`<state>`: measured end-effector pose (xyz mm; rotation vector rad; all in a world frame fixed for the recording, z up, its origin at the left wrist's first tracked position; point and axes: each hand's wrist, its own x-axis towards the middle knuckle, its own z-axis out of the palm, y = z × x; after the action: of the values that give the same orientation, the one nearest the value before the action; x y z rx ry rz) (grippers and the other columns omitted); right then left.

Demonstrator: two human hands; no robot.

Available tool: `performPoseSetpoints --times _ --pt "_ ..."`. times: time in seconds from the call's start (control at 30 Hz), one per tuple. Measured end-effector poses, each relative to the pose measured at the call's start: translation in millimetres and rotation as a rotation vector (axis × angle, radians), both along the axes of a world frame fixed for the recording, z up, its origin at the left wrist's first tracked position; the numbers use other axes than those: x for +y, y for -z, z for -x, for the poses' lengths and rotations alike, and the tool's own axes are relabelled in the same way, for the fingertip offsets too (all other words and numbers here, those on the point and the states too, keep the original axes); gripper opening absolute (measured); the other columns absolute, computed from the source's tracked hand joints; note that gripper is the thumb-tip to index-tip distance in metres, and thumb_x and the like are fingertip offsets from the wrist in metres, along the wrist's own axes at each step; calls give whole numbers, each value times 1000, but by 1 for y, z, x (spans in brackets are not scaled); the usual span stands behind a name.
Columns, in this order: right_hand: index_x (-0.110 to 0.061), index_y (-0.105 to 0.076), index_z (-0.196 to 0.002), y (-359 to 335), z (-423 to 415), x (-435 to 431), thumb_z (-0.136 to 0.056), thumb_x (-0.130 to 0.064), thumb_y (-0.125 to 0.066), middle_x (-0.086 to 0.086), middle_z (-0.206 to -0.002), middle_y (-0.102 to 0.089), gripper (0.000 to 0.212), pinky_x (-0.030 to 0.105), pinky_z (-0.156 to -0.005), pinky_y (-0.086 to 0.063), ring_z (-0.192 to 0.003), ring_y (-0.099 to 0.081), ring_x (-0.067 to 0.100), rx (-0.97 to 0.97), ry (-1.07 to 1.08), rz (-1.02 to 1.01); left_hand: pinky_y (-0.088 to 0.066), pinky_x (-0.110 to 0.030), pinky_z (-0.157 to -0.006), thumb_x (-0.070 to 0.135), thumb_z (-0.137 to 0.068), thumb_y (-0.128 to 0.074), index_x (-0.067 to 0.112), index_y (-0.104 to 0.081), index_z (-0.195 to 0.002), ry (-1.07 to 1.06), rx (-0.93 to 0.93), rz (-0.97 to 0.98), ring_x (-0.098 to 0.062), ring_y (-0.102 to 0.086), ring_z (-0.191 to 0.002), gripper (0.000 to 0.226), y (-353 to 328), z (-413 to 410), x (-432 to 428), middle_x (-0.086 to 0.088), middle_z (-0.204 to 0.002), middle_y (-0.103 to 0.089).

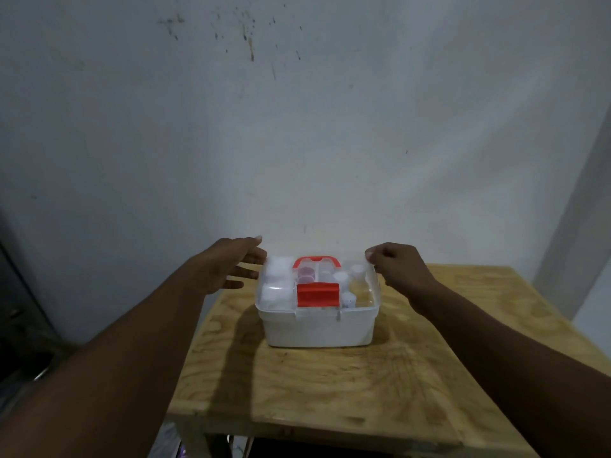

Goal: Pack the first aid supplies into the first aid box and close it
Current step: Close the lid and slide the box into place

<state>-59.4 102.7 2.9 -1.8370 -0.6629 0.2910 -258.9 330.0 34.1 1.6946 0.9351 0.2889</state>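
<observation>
A white first aid box (319, 328) stands on the wooden table (363, 385). Its clear lid (363, 289) is down over the box, with a red handle (317, 261) on top and a red latch (318, 294) at the front. Through the lid I see white rolls at the left and small white-capped bottles at the right. My left hand (228, 269) is at the lid's far left corner, fingers spread, fingertips at its edge. My right hand (398, 267) is at the far right corner, fingers curled against the lid's edge.
The table stands close to a stained white wall (297, 127). A dark object (20, 309) is at the far left, beyond the table's left edge. The table's front edge is near the bottom of the view.
</observation>
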Motion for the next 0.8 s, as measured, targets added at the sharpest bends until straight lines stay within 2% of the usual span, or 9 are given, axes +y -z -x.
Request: performPoseSetpoints --times 0.13,0.23,0.3,0.43,0.57,0.67,0.8 --pt "-13 -60 -128 11 14 -1 -97 -25 -55 4 -130 -64 33 31 -95 -45 -117 -59 22 -377 -4 121 -51 -42 -92 45 -97 -59 11 -67 -117 -66 -41 -109 -27 -66 -103 41 7 -7 -9 -6 -120 -70" --pt "-18 -56 -132 14 23 0 -94 -38 -58 2 -139 -58 43 37 -104 -41 -128 -50 23 -597 2 133 -47 -40 -100 46 -100 -52 12 -60 -132 -54 -23 -441 -28 -58 -120 48 18 -19 -24 -7 -137 -61" --pt "-21 -55 -133 17 32 2 -91 -49 -57 0 -143 -54 51 43 -109 -38 -134 -44 23 -664 -55 147 -42 -40 -107 49 -101 -47 16 -54 -141 0 3 -561 -28 -52 -131 52 29 -27 -39 -8 -148 -53" --pt "-24 -56 -133 31 46 4 -89 -63 -39 -1 -146 -53 62 48 -113 -35 -138 -42 19 -714 -121 182 -37 -40 -112 44 -102 -49 21 -45 -147 -17 -33 -611 -28 -43 -140 51 47 -31 -56 -6 -156 -44" --pt "-21 -57 -133 37 42 -4 -83 -72 -45 0 -146 -52 73 39 -113 -31 -140 -40 18 -827 -167 196 -35 -36 -112 36 -102 -51 22 -50 -145 -79 -91 -619 -25 -44 -139 45 48 -28 -59 -4 -153 -48" --pt "-23 -48 -140 36 42 -5 -72 -85 -46 1 -152 -45 92 42 -113 -31 -142 -37 21 -886 -206 294 -37 -40 -112 36 -102 -51 23 -48 -146 -68 -78 -606 -27 -45 -138 45 48 -28 -60 -5 -154 -47" --pt "-23 -45 -141 36 41 -5 -67 -88 -50 2 -151 -45 99 44 -112 -34 -140 -39 22 -911 -196 306 -41 -42 -109 38 -102 -50 27 -47 -145 -66 -69 -561 -30 -48 -134 45 48 -28 -58 -6 -153 -48"
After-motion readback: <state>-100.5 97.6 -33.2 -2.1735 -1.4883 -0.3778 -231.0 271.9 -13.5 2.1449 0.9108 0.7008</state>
